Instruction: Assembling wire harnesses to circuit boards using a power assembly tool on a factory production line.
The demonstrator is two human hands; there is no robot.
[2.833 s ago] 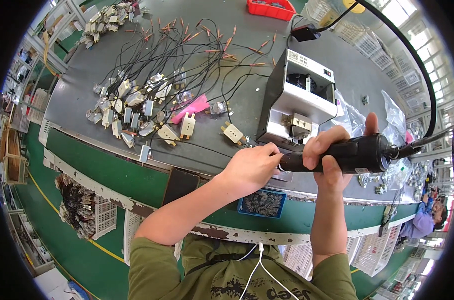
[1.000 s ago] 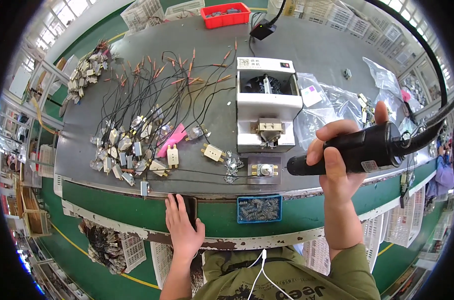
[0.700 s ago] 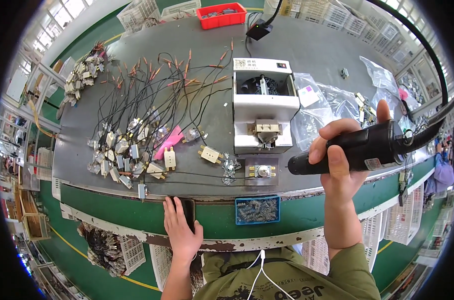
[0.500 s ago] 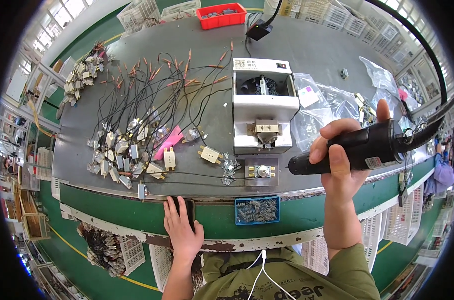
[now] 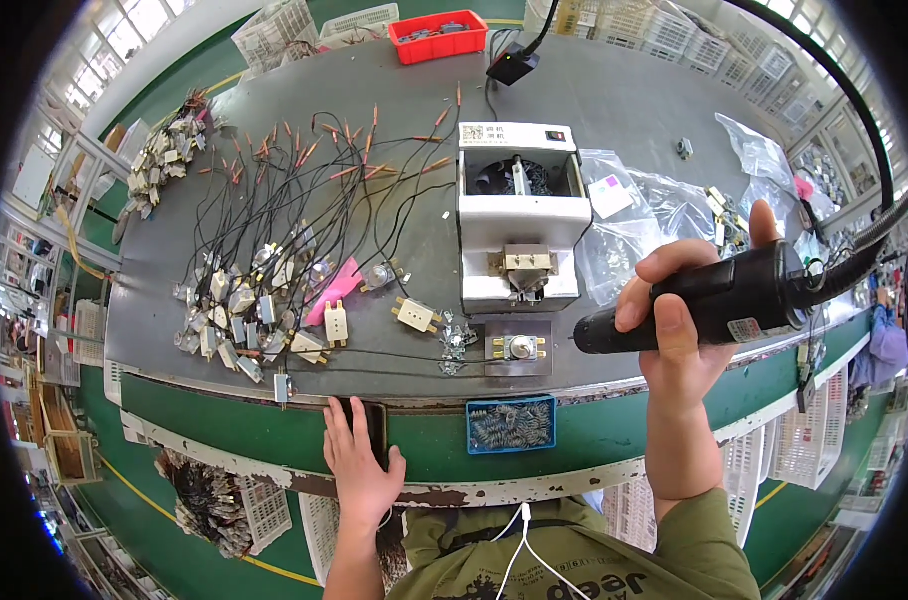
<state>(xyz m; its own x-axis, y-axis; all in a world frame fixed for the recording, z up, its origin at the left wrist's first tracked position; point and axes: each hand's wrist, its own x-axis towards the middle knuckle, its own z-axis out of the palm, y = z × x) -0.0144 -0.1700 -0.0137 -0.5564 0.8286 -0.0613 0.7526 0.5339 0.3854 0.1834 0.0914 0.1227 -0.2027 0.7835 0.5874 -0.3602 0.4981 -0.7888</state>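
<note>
My right hand (image 5: 686,345) is wrapped round a black electric screwdriver (image 5: 749,285), raised at the right with its tapered nose toward the left. A thick black cable runs from its back end. Flat at the table's front edge rests my left hand (image 5: 362,478), fingers stretched out, beside and partly over a dark, phone-like slab (image 5: 377,428). Between the hands, a small fitting with brass-coloured tabs and a round centre (image 5: 520,347) sits on a metal plate (image 5: 519,369). Behind it stands a white machine (image 5: 524,218) with an open bin on top.
White sockets with black leads (image 5: 254,310) are heaped at the left. Clear small parts (image 5: 458,342) lie left of the plate. A blue tray of springs (image 5: 469,440) sits at the front edge. Plastic bags (image 5: 664,215) lie right of the machine; a red bin (image 5: 439,50) stands far back.
The view has shifted slightly, so the table things appear a little further left and lower. Both hands keep their pose, the right still holding the screwdriver.
</note>
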